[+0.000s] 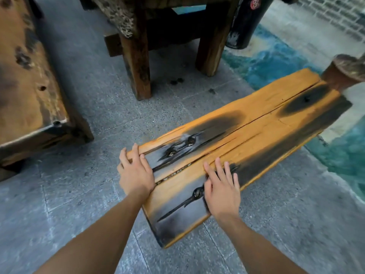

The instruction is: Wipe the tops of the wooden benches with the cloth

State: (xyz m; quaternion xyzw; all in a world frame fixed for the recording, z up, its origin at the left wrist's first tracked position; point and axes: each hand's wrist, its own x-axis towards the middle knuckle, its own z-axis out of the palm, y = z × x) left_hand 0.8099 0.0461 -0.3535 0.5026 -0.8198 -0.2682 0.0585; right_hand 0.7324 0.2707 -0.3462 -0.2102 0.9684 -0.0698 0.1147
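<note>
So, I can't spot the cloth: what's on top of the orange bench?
Only both hands lie on the orange bench: left hand at its near edge, right hand flat on top. No cloth shows; anything under the palms is hidden.

Soft, even daylight fills the scene; nothing is harshly lit and no hard shadows fall on the grey floor [88, 107]. A pale, whitish sheen lies on the dark scorched patches at the near end of the orange bench [246, 131], strongest around the knots. Under the table [169, 36] at the far middle it is dim. The wide-angle lens bends straight lines toward the edges, and the floor joints curve. The darker bench [29, 86] at the left is soft and smeared, as is the round wooden piece at the far right. Both forearms look slightly blurred.
</note>
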